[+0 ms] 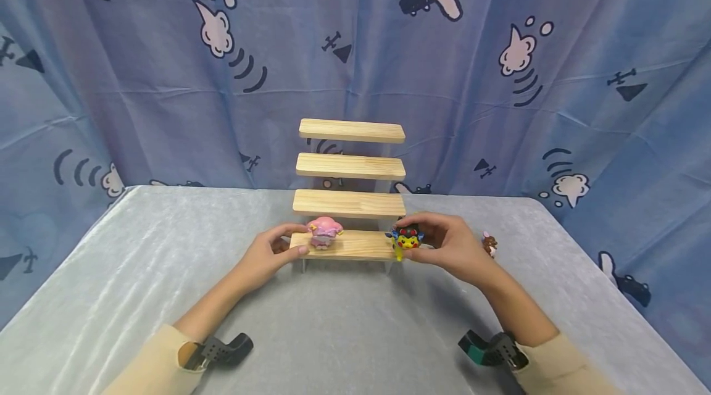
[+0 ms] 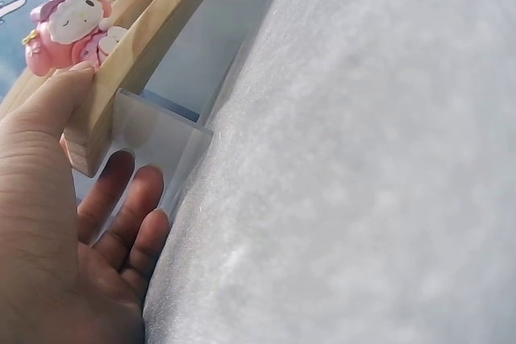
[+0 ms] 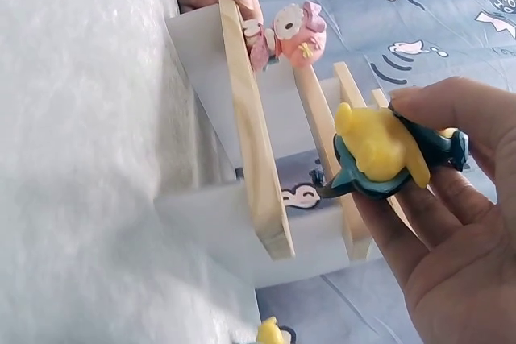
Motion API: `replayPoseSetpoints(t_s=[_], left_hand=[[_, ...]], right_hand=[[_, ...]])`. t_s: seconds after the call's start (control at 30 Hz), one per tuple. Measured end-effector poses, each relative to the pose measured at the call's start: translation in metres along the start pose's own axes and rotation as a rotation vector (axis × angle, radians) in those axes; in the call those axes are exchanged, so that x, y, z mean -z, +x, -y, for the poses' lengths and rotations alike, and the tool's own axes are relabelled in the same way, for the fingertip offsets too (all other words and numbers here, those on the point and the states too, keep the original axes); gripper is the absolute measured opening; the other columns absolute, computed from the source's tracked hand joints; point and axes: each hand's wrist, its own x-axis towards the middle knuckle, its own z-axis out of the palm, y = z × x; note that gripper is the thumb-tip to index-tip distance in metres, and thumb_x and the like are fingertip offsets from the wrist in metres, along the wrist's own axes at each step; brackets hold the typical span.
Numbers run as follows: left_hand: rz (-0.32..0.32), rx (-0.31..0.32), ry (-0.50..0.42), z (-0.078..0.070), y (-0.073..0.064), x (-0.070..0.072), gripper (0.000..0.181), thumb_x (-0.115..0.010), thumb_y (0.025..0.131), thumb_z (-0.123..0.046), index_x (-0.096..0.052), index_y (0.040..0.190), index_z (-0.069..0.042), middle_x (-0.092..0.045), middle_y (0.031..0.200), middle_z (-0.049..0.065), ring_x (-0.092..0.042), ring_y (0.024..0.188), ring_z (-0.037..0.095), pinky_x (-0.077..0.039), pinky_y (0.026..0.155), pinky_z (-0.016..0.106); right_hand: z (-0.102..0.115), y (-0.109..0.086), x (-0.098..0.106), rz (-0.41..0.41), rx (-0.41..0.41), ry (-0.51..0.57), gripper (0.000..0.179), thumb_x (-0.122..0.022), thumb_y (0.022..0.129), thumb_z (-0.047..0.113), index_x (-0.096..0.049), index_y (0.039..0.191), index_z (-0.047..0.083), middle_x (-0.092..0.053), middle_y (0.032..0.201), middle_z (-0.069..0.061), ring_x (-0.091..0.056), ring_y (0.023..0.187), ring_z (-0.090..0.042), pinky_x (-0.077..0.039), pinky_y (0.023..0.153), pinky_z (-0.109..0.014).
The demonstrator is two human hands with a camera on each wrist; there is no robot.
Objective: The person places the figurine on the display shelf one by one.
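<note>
Yellow figurine: in the right hand, over or at the right end of the lowest wooden step; contact with the wood cannot be told.
Right hand: pinching the toy, thumb on one side and fingers on the other, so the gap is only as wide as its body.
Left hand: thumb and index finger around the near end of that step, the other fingers loosely bent below, beside the clear support.
Handling: probably light, stiff moulded plastic, a little slippery where glossy; the thin dark-teal parts look the most fragile.
Hold: best round the thick torso, leaving the base free.
Pink figurine: standing on the step just beside the left hand's fingers; likely light and top-heavy, so easily knocked.
Brown figurine: beyond the right hand, on the pale cloth-covered surface.
Upper steps: rising behind both hands.
</note>
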Motion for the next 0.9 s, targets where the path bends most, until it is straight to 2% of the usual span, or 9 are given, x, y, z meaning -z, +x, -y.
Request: replayPoseSetpoints(t_s=[0.5,0.7,0.9], left_hand=[[-0.003,0.002,-0.001,0.0,0.001,-0.001,0.038,-0.074,0.093,-0.021,-0.066,0.129,-0.013,-0.065,0.111,0.01,-0.057,0.071,0.007,-0.045,0.063,0.023],[0.003,-0.002,-0.002,0.0,0.001,0.0,0.037,-0.073,0.093,-0.021,-0.066,0.129,-0.011,-0.066,0.114,0.015,-0.057,0.072,0.007,-0.045,0.063,0.022],[0.005,0.0,0.0,0.001,0.001,0.0,0.037,-0.072,0.094,-0.021,-0.066,0.129,-0.012,-0.066,0.117,0.016,-0.058,0.073,0.009,-0.046,0.064,0.022]], right_hand=[[-0.001,0.026,-0.026,0.01,0.016,0.066,0.04,-0.08,0.082,0.001,-0.071,0.12,0.009,-0.07,0.12,-0.013,-0.069,0.101,-0.013,-0.056,0.089,-0.025],[-0.005,0.033,-0.035,0.007,0.019,0.065,0.039,-0.08,0.083,0.001,-0.071,0.12,0.009,-0.069,0.12,-0.012,-0.069,0.102,-0.013,-0.057,0.09,-0.026],[-0.006,0.04,-0.042,-0.007,0.017,0.066,0.039,-0.081,0.082,0.001,-0.071,0.119,0.009,-0.07,0.121,-0.012,-0.07,0.102,-0.015,-0.057,0.089,-0.025]])
